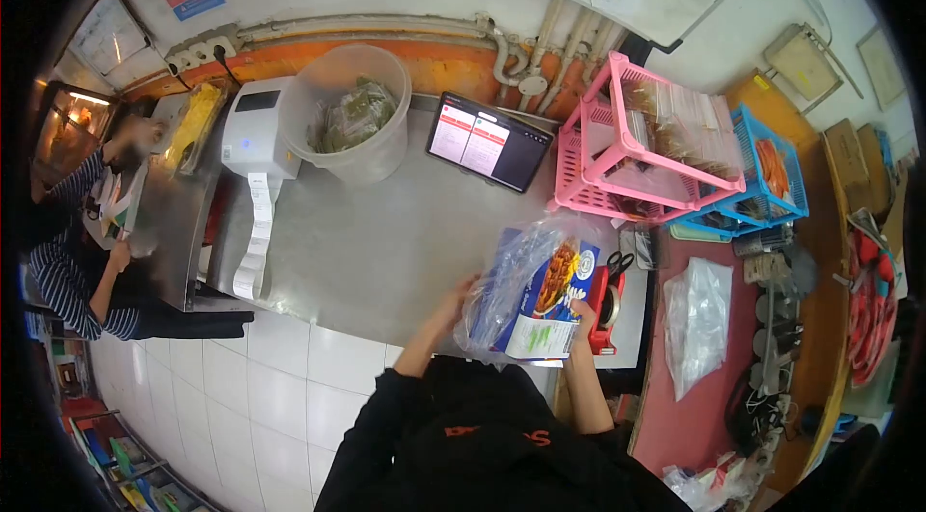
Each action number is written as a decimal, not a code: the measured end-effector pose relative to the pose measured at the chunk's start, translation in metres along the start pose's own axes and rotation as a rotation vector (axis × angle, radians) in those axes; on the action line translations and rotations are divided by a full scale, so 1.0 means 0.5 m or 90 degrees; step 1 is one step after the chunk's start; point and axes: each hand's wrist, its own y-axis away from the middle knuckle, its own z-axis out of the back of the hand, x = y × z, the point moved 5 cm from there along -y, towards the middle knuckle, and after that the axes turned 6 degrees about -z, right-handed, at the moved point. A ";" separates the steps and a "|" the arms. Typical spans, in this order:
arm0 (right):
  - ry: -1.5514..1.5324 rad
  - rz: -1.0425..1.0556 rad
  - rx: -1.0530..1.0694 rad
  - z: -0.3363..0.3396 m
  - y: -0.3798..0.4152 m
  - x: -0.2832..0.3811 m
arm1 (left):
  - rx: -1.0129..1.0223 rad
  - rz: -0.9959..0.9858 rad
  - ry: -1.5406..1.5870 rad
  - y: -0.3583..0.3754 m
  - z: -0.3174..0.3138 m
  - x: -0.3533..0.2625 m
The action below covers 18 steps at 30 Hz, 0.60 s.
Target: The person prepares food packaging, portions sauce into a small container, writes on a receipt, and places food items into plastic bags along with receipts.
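A blue box (557, 288) with a food picture and a white label lies partly inside a clear plastic bag (487, 305), over the front edge of the steel counter. My right hand (583, 327) grips the box at its lower right, thumb on its face. At the bag's left side is my left hand (449, 311), its fingers closed on the plastic and partly hidden by it. Just right of the box sit a red tape dispenser (605, 314) and black scissors (619, 264).
On the steel counter (386, 242) are a label printer (258, 131) with a paper strip, a clear bucket (371, 150) of packets and a tablet (487, 141). Pink baskets (617, 160) and a blue basket (776, 175) stand right. A person in striped sleeves (63, 266) works at left.
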 end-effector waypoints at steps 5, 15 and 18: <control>0.079 -0.119 -0.039 0.040 -0.010 -0.038 | -0.107 0.243 0.087 0.102 -0.085 -0.015; 0.230 -0.094 -0.041 0.095 -0.134 -0.112 | -0.244 -0.173 -0.273 0.029 0.147 0.047; 0.322 -0.015 -0.052 0.093 -0.142 -0.124 | -0.206 -0.230 -0.509 0.045 0.100 0.032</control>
